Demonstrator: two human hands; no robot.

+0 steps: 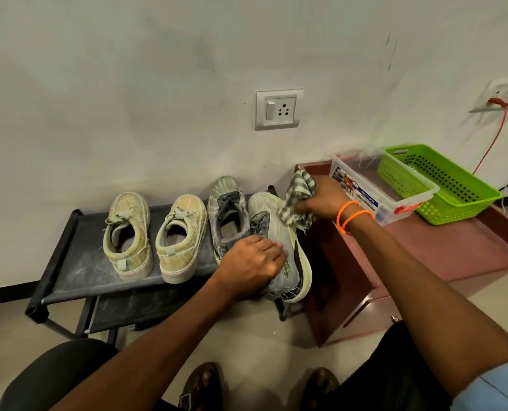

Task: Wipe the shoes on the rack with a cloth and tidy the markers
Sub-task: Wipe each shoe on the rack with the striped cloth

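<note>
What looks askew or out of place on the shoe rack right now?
The rightmost grey shoe is tipped on its side at the rack's right end, its sole edge facing right, gripped by the left hand. The other three shoes stand upright. The right hand holds the striped cloth against it.

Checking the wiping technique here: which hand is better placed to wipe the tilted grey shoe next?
The right hand. It already grips the striped cloth against the grey shoe, while the left hand holds that shoe tilted on the rack.
</note>
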